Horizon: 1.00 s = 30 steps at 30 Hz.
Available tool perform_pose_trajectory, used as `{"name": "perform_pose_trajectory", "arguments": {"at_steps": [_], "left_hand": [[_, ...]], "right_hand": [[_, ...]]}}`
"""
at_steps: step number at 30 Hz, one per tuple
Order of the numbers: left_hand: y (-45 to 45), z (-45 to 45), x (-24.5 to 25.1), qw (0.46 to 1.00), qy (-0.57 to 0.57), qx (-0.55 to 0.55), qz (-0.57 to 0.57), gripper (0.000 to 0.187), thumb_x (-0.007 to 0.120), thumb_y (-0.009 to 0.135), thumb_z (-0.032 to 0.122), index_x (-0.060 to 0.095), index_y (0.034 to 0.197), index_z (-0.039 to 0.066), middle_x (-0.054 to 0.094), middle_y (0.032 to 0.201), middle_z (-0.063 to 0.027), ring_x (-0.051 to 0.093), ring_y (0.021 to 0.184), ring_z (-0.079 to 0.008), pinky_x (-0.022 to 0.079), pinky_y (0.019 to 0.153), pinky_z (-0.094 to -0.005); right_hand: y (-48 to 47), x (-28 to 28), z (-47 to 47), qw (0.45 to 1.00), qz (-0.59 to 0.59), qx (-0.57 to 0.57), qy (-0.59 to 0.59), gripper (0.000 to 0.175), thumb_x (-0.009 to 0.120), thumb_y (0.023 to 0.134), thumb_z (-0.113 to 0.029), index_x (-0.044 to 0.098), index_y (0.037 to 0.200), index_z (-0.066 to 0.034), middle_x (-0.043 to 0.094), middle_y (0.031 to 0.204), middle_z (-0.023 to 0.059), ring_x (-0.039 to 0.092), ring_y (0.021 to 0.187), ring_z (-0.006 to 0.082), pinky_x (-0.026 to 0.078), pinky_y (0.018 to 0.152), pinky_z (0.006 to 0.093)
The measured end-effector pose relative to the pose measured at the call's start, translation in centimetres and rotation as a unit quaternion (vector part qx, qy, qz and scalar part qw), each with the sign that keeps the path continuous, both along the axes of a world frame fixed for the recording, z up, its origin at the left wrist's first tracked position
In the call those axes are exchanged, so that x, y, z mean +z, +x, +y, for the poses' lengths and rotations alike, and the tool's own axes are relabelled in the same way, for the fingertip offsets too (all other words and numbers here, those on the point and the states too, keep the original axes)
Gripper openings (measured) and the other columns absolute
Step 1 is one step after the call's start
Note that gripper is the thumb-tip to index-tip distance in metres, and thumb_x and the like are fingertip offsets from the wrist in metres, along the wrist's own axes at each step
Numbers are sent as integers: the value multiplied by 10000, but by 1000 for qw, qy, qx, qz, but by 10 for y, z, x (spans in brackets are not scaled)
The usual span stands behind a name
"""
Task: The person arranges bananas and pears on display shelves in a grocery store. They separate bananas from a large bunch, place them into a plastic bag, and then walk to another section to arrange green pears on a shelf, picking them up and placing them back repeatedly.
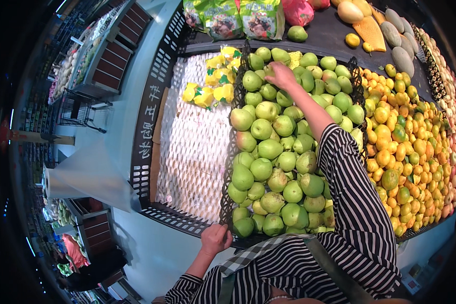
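Note:
Green pears [270, 148] fill a bay between two black plastic lattice dividers. My right hand [282, 75] reaches over the bay's far left part, its fingers bent at a green fruit near the divider; whether it grips the fruit is hard to see. Down at the bay's near left corner, my left hand [216, 239] is curled by the black crate rim, with nothing clearly visible in it. Yellow-wrapped fruits with green marks [214, 78] lie in the left bay on white foam netting [197, 152].
Small orange citrus fruits [410, 152] are heaped to the right. Printed green bags [241, 19], melons [398, 45] and a yellow foam net [369, 33] lie at the back. A clear plastic bag roll [87, 178] juts out at left, near a shopping cart [79, 110]. Someone in dark clothing [95, 269] is at lower left.

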<state>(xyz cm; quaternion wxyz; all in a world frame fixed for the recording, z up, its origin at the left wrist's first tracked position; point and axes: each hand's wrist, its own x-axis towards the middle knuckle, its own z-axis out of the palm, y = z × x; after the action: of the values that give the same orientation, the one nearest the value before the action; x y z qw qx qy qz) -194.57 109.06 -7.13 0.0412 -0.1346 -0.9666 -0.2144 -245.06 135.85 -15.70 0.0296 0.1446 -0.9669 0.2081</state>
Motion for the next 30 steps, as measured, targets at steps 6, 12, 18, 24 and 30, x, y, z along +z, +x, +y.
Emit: {"name": "perform_pose_trajectory", "arguments": {"at_steps": [6, 12, 18, 24, 30], "left_hand": [[-7, 6, 5, 994, 87, 49, -47, 174, 705, 737, 103, 661, 897, 49, 580, 684, -81, 577, 567, -252, 477, 523, -342], [-85, 32, 32, 880, 433, 133, -142, 282, 605, 911, 40, 591, 1186, -23, 660, 882, -91, 628, 746, -124, 517, 663, -263], [-181, 68, 62, 426, 816, -13, -389, 722, 297, 1000, 557, 245, 1468, 10, 396, 1418, -242, 549, 1175, -395, 489, 979, -411], [-187, 73, 62, 437, 822, 27, -364, 656, 377, 1000, 513, 278, 1463, 59, 411, 1416, -200, 529, 1199, -422, 519, 966, -446], [-160, 6, 20, 522, 776, 201, -290, 563, 641, 886, 411, 515, 1300, 51, 628, 1167, -139, 650, 964, -291, 570, 814, -424]], "right_hand": [[33, 39, 12, 813, -208, 26, -543, 485, 685, 872, -412, 617, 1102, 9, 691, 1005, 114, 672, 908, 184, 535, 818, 303], [132, 104, 1, 495, -434, 139, -740, 538, 434, 1016, -384, 407, 1361, 29, 519, 1320, 208, 546, 1201, 284, 436, 1030, 381], [207, 149, -21, 518, -452, 276, -672, 590, 394, 1012, -405, 308, 1444, -13, 436, 1419, 230, 483, 1283, 324, 403, 1071, 452], [217, 150, -27, 676, -421, 333, -504, 704, 537, 920, -413, 300, 1455, -22, 437, 1451, 163, 430, 1332, 255, 274, 1143, 382], [152, 111, 3, 906, -180, 307, -230, 496, 637, 906, -334, 542, 1311, -63, 605, 1271, 104, 571, 1172, 236, 452, 995, 392]]}}
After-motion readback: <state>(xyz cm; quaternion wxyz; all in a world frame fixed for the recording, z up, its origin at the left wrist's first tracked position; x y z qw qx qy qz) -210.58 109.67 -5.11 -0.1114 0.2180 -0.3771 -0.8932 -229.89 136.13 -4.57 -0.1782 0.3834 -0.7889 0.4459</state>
